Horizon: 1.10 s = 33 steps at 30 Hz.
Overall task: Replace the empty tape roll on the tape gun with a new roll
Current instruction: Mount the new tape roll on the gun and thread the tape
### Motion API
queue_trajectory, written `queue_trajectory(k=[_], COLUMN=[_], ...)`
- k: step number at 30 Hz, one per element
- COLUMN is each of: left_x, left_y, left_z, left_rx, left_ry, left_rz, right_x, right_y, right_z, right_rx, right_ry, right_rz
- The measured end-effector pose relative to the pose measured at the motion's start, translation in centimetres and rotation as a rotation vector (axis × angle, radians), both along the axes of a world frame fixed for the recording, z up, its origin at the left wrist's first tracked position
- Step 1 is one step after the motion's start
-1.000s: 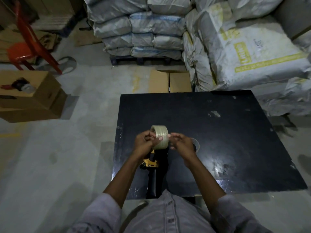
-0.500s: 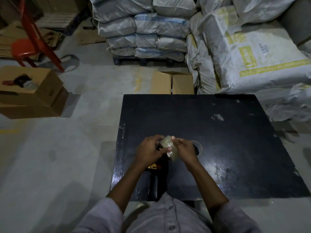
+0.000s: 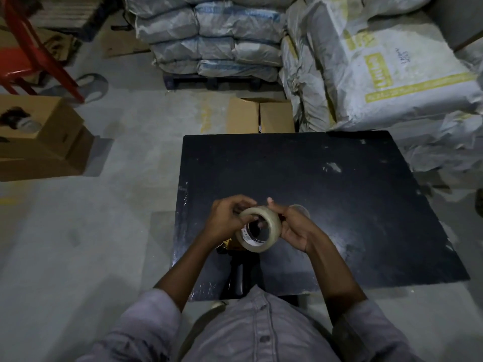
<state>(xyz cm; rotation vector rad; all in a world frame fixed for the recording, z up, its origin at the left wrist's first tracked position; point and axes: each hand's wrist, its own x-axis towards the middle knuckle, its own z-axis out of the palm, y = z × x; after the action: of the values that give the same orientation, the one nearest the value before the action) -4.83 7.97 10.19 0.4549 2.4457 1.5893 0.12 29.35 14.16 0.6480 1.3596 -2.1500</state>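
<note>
A full roll of clear tape (image 3: 271,226) is held above the black table (image 3: 339,205), its open core turned toward me. My left hand (image 3: 227,220) grips its left rim with fingertips picking at the outer wrap. My right hand (image 3: 295,226) clasps the right side. Beneath the roll lies the tape gun (image 3: 239,267), its black handle pointing toward me and a yellow part just showing; most of its head is hidden by the roll and hands. The empty tape roll (image 3: 300,209), a thin ring, lies flat on the table behind my right hand.
Cardboard boxes (image 3: 47,142) sit on the concrete floor at left, and another box (image 3: 260,116) stands against the table's far edge. Stacked grey sacks (image 3: 214,35) and large white bags (image 3: 392,69) fill the back and right. A red chair (image 3: 28,53) stands at far left.
The roll has been turned in my hands from edge-on to core facing me and lowered slightly. Both hands stay on it over the tape gun.
</note>
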Motion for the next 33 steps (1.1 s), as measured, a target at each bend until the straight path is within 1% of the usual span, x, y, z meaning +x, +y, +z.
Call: queue_trajectory(k=[3, 6, 8, 11, 14, 17, 20, 22, 24, 27, 29, 31, 33], left_x=[-0.1, 0.2, 0.3, 0.1, -0.3, -1.1, -1.7, -2.0, -2.4, -2.6, -2.7, -3.0, -3.4], left_y=[-0.1, -0.4, -0.5, -0.6, -1.0, -1.5, -1.4, -1.3, -1.2, -1.0, -1.1, -1.1, -0.9], left_z=[-0.8, -1.4, -1.7, -2.1, -1.8, -1.4, -0.8, -0.3, 0.2, 0.5, 0.5, 0.0, -0.4], left_rx=[-0.082, -0.067, -0.059, -0.134, -0.232, -0.221, -0.193, -0.151, -0.109, 0.021, -0.030, -0.184, -0.337], left_ry=[-0.033, -0.035, -0.031, -0.022, -0.024, -0.040, -0.077, -0.126, -0.185, -0.357, -0.354, -0.262, -0.170], left_rz=[0.069, 0.072, 0.061, 0.025, 0.011, 0.067, 0.263, 0.356, 0.330, 0.195, 0.121, 0.066, 0.011], right_x=[0.3, 0.9, 1.1, 0.6, 0.2, -0.3, -1.2, -1.9, -2.5, -3.3, -4.0, -4.5, -5.5], right_y=[0.0, -0.6, -1.3, -1.5, -1.5, -2.0, -2.2, -2.1, -1.7, 0.1, 1.4, 2.0, 2.8], right_z=[-0.2, 0.4, 1.0, 0.4, -0.6, -0.8, -2.3, -3.9, -4.9, -6.7, -9.2, -11.4, -14.6], right_rx=[0.161, 0.424, 0.533, 0.654, 0.828, 0.874, 0.886, 0.850, 0.810, 0.890, 0.956, 1.001, 0.994], right_ry=[0.025, 0.012, 0.018, 0.033, 0.130, 0.190, 0.206, 0.230, 0.277, 0.328, 0.296, 0.257, 0.251], right_rz=[0.038, 0.183, 0.231, 0.199, 0.150, 0.126, 0.126, 0.104, 0.054, -0.004, 0.015, 0.078, 0.177])
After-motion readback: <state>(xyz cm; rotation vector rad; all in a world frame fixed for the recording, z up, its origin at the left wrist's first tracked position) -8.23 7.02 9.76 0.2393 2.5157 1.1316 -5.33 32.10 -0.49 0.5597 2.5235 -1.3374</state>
